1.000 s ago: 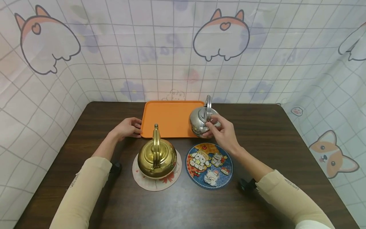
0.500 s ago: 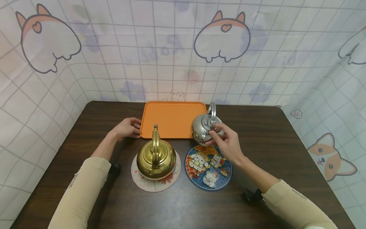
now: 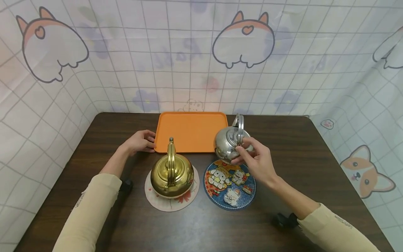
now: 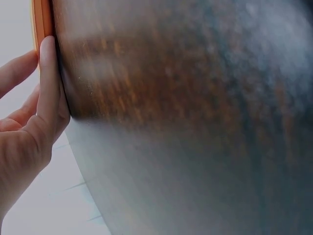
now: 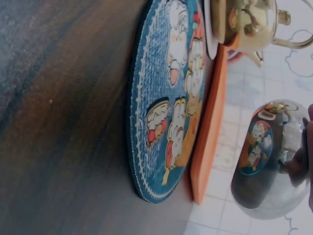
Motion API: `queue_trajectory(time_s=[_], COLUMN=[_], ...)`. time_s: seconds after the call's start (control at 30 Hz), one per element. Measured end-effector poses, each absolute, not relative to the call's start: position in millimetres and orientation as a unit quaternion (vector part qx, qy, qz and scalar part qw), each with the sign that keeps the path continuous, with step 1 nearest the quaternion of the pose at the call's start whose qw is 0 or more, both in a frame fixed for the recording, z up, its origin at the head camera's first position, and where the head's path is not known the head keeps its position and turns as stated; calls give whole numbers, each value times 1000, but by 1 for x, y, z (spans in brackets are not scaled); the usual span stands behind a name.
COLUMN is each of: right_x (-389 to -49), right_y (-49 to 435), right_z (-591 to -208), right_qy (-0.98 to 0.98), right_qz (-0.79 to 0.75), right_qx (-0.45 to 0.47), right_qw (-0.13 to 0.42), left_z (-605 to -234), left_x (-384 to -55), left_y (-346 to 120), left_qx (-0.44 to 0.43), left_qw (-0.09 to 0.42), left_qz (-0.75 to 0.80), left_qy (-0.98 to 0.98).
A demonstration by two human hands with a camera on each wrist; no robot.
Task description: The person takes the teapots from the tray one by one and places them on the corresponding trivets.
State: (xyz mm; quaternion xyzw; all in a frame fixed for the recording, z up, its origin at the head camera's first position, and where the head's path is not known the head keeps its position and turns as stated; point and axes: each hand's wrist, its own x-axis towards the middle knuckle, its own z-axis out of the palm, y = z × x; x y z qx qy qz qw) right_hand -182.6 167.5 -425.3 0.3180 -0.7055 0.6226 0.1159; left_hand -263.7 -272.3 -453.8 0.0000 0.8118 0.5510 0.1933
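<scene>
A silver kettle [image 3: 226, 141] is held in the air by its upright handle, which my right hand [image 3: 256, 159] grips between thumb and fingers. It hangs at the right end of the orange tray [image 3: 190, 131], near the blue coaster's far edge. In the right wrist view the kettle [image 5: 271, 166] is apart from the table, and only a sliver of the hand shows. My left hand [image 3: 139, 141] touches the tray's left edge from outside with loosely extended fingers. In the left wrist view, fingertips meet the tray's rim [image 4: 43, 19].
A gold kettle [image 3: 172, 176] stands on a pale round mat [image 3: 157, 203] in front of the tray. Right of it lies a round blue coaster [image 3: 217, 196] with cartoon animals. The dark wooden table [image 3: 283, 136] meets a patterned cloth wall [image 3: 189, 70] behind.
My right hand has carried the silver kettle from over the tray's right end toward me and to the right. The left hand, tray and gold kettle have stayed in place.
</scene>
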Motion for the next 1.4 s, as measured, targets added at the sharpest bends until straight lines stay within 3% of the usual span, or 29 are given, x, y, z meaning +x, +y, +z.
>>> queue_trajectory(time_s=[1.4], right_x=[-127], right_y=[175], right_z=[-458], right_qy=[-720], right_qz=[609], right_qx=[323], right_qw=[81], left_z=[-455], left_x=[-268], left_y=[-274], left_qx=[1], left_qw=[197], left_qz=[546], left_qy=[814])
